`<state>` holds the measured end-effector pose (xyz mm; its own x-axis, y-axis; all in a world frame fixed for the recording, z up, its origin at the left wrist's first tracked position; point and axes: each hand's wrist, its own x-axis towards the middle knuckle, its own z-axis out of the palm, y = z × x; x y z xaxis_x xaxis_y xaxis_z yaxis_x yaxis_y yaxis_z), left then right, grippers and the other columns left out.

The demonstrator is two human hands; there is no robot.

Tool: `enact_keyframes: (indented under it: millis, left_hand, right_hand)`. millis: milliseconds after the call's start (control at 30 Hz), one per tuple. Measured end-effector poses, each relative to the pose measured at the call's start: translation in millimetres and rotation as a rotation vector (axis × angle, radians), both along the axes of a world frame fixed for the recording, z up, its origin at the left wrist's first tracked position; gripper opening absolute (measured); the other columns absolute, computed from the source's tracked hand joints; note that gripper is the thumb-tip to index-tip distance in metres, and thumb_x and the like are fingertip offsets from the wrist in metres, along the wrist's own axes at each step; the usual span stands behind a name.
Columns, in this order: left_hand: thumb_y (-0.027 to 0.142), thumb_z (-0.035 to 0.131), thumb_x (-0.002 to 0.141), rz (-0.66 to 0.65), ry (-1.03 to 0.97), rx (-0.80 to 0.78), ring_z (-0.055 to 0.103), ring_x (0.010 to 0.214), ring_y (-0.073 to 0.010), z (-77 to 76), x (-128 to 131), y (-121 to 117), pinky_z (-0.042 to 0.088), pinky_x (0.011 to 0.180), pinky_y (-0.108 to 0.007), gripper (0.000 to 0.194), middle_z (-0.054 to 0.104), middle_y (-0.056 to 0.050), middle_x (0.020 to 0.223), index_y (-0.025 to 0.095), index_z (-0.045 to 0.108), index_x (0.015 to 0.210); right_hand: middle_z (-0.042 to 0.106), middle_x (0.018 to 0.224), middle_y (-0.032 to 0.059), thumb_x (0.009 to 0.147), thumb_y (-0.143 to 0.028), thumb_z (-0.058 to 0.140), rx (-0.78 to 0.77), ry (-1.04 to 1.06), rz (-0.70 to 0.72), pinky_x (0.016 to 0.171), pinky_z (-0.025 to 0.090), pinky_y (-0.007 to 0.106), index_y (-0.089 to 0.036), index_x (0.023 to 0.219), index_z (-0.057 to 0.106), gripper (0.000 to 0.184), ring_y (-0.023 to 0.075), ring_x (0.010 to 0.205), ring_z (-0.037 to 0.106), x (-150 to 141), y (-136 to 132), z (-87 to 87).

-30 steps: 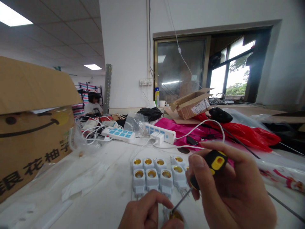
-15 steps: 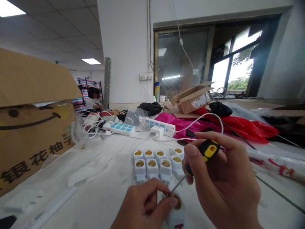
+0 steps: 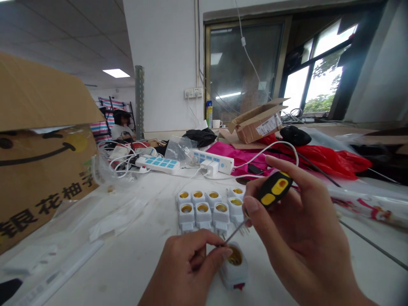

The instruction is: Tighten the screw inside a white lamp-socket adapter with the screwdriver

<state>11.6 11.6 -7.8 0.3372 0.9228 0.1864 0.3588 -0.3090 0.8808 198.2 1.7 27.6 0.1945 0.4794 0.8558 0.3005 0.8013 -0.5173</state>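
The screwdriver handle (image 3: 273, 188) is glossy moulded plastic in black and yellow, and its thin shaft (image 3: 235, 232) is smooth, bright steel. The near lamp socket adapter (image 3: 234, 276) is smooth white plastic around a brassy metal screw shell (image 3: 235, 256). On the left, the cardboard box (image 3: 38, 178) looks matt and papery. Far off, the red plastic bag (image 3: 331, 159) shines, the clear plastic bag (image 3: 177, 149) is crinkled, and the white power strip (image 3: 210, 161) is smooth plastic.
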Motion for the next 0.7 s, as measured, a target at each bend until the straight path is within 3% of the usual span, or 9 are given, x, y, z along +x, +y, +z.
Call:
enact_keyframes:
  millis: [167,267,500,700]
  left_hand:
    - [0.048,0.069,0.098,0.025,0.055,0.095,0.033,0.055,-0.0122,-1.0,-3,0,0.023,0.055,-0.030,0.033,0.037,0.008,0.058,0.019,0.086,0.093]
    - [0.047,0.069,0.098,0.026,0.071,0.067,0.032,0.057,-0.0126,0.2,-4,0,0.023,0.057,-0.030,0.032,0.036,0.008,0.059,0.020,0.086,0.093]
    - [0.052,0.068,0.098,0.024,0.083,0.022,0.035,0.058,-0.0136,-4.0,-6,3,0.025,0.056,-0.029,0.035,0.044,0.006,0.063,0.021,0.084,0.094]
    - [0.049,0.070,0.098,0.063,0.106,0.071,0.028,0.054,-0.0135,-1.2,-7,2,0.021,0.055,-0.030,0.031,0.028,0.009,0.057,0.024,0.087,0.097]
  right_hand:
    - [0.071,0.104,0.0010,0.100,-0.019,0.079,0.038,0.080,-0.039,0.073,0.068,0.019,-0.034,0.147,0.059,0.054,0.0148,0.084,0.073,-2,-4,-0.1]
    - [0.071,0.104,0.0006,0.100,-0.016,0.078,0.040,0.075,-0.018,0.077,0.069,0.019,-0.033,0.146,0.058,0.053,0.0144,0.086,0.073,-2,-6,-2.7]
    - [0.067,0.121,0.0042,0.099,-0.006,0.072,0.076,-0.102,-0.024,0.089,0.070,0.025,-0.035,0.161,0.051,0.071,0.0159,0.103,0.075,-3,-10,-12.9]
    - [0.066,0.117,0.0029,0.099,-0.005,0.072,0.109,-0.111,-0.037,0.091,0.069,0.022,-0.030,0.157,0.052,0.066,0.0147,0.103,0.076,-2,-10,-5.7]
